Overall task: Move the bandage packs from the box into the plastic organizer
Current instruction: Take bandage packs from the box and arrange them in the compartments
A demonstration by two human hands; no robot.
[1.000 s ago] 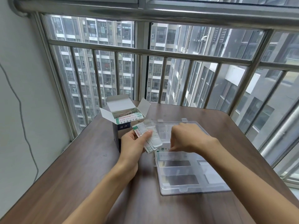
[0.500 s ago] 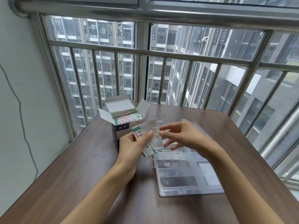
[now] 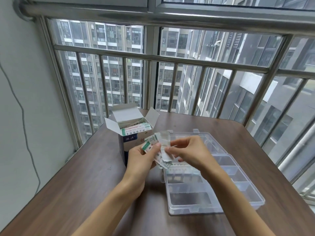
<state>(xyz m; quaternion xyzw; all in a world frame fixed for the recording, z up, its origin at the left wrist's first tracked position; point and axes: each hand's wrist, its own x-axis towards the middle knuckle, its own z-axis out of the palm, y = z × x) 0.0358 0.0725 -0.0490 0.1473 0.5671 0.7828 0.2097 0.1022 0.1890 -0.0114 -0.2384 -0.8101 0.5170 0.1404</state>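
Midway, by the look of it: the cardboard box (image 3: 131, 132) left of the plastic organizer (image 3: 213, 181) still shows packs inside, while a few lie in one organizer compartment near its hinge. Left hand (image 3: 141, 157) grips a fan of bandage packs (image 3: 156, 148) above the organizer's left edge; right hand (image 3: 187, 150) pinches one pack. Dark wood-grain counter (image 3: 71, 181); behind the organizer, a barred window (image 3: 170, 62) facing tower blocks.

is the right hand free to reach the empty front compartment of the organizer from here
Probably not free yet: the right hand is pinching a bandage pack from the stack the left hand holds. Nothing blocks the open plastic organizer below it.
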